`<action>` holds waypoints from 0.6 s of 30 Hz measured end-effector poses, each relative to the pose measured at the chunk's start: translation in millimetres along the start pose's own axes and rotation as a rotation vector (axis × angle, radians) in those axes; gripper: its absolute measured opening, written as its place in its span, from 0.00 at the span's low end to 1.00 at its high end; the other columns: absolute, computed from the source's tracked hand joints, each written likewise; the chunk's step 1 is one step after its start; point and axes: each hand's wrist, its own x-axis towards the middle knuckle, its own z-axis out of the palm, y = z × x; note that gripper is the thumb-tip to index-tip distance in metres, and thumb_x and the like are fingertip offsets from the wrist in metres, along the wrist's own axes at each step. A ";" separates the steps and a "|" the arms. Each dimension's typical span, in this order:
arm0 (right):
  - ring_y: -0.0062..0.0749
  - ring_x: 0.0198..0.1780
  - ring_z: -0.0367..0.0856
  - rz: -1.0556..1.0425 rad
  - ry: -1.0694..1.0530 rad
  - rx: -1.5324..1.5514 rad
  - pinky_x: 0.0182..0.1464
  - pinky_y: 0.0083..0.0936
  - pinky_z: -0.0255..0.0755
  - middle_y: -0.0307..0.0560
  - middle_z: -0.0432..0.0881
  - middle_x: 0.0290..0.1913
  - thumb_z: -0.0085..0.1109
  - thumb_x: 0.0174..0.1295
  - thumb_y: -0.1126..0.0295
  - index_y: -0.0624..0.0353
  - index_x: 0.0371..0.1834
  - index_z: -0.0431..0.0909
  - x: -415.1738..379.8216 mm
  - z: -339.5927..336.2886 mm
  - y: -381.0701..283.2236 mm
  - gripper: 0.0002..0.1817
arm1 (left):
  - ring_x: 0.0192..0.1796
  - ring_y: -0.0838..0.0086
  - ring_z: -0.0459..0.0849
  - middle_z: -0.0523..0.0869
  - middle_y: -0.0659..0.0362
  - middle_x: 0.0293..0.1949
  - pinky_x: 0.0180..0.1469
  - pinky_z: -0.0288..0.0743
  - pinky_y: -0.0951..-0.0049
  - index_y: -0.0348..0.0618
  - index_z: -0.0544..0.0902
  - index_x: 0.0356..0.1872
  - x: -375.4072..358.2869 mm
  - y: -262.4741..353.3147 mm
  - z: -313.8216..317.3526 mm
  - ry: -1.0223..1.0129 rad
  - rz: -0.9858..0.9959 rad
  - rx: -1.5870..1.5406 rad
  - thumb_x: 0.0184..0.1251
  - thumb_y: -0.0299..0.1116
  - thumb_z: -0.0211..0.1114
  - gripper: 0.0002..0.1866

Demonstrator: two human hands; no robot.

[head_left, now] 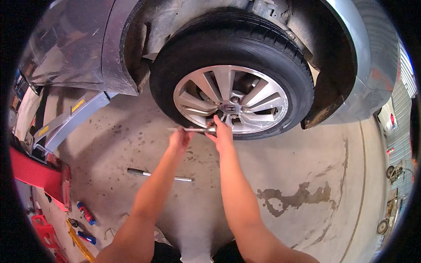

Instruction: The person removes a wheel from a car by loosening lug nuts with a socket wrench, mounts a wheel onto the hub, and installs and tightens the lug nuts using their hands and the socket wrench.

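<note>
A wheel with a silver alloy rim [226, 79] and black tyre [280, 57] hangs in the wheel arch of a raised grey car. In front of the rim's lower edge, both my hands are on a slim metal bar [195, 129] with a thicker, socket-like end. My left hand [179, 139] is closed around the bar's left part. Its thicker right end lies in the closed fingers of my right hand [222, 135], just below the hub and lug nuts. Whether the tool touches the wheel is hidden by my right hand.
A bar with a black grip [140, 172] lies on the concrete floor below my hands. At left are a grey lift arm [79, 118], a red lift base [37, 175], a spray can [86, 213] and a yellow bar [79, 241]. A wet stain [285, 199] marks the floor at right.
</note>
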 end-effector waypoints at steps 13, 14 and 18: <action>0.30 0.40 0.85 -0.066 -0.025 -0.069 0.36 0.32 0.89 0.45 0.85 0.43 0.68 0.72 0.56 0.67 0.49 0.82 12.7 -9.4 5.7 0.21 | 0.38 0.78 0.86 0.91 0.55 0.40 0.41 0.83 0.73 0.36 0.75 0.51 -119.9 10.5 126.5 -0.047 0.994 0.592 0.83 0.35 0.62 0.11; 0.30 0.37 0.84 -0.087 0.022 -0.156 0.36 0.32 0.89 0.45 0.84 0.42 0.71 0.69 0.56 0.69 0.48 0.81 12.8 -12.2 8.2 0.23 | 0.38 0.78 0.86 0.91 0.55 0.40 0.41 0.83 0.73 0.36 0.75 0.51 -109.1 15.1 116.5 -0.046 0.994 0.584 0.83 0.35 0.62 0.11; 0.31 0.39 0.84 -0.098 0.144 -0.210 0.37 0.34 0.91 0.46 0.81 0.44 0.71 0.69 0.57 0.69 0.48 0.79 -16.6 -0.4 2.5 0.22 | 0.39 0.64 0.89 0.89 0.48 0.46 0.44 0.90 0.65 0.39 0.72 0.44 -17.6 13.3 17.9 0.006 0.085 0.074 0.86 0.34 0.52 0.09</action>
